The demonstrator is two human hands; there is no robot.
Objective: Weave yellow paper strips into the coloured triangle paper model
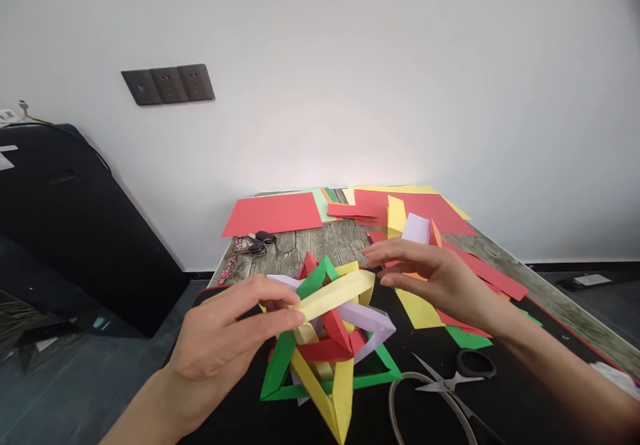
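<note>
The left hand (225,331) nearest me pinches a pale yellow strip (335,295) by its near end, between thumb and fingers. The right hand (440,275) hovers just beside the strip's other end, thumb and fingers parted with nothing between them. Below both sits the paper model (325,349), a star of interlocked green, red, yellow and lilac frames, over the black mat (370,425). I'd judge it very light, fairly stiff along its creases but easy to crush; the folded bars near the corners look the safest grip, and a gentle pinch should do.

I can't see its underside, nor whether the strip's ends are tucked into anything; some left fingertips are hidden too. To the right lie open scissors (445,385) across a thin ring (394,415), which runs out of view; one black handle melts into the mat. Beyond, loose offcuts overlap too much to count, and keys (255,247) lie near a red sheet (275,213) by the wall (320,98).
</note>
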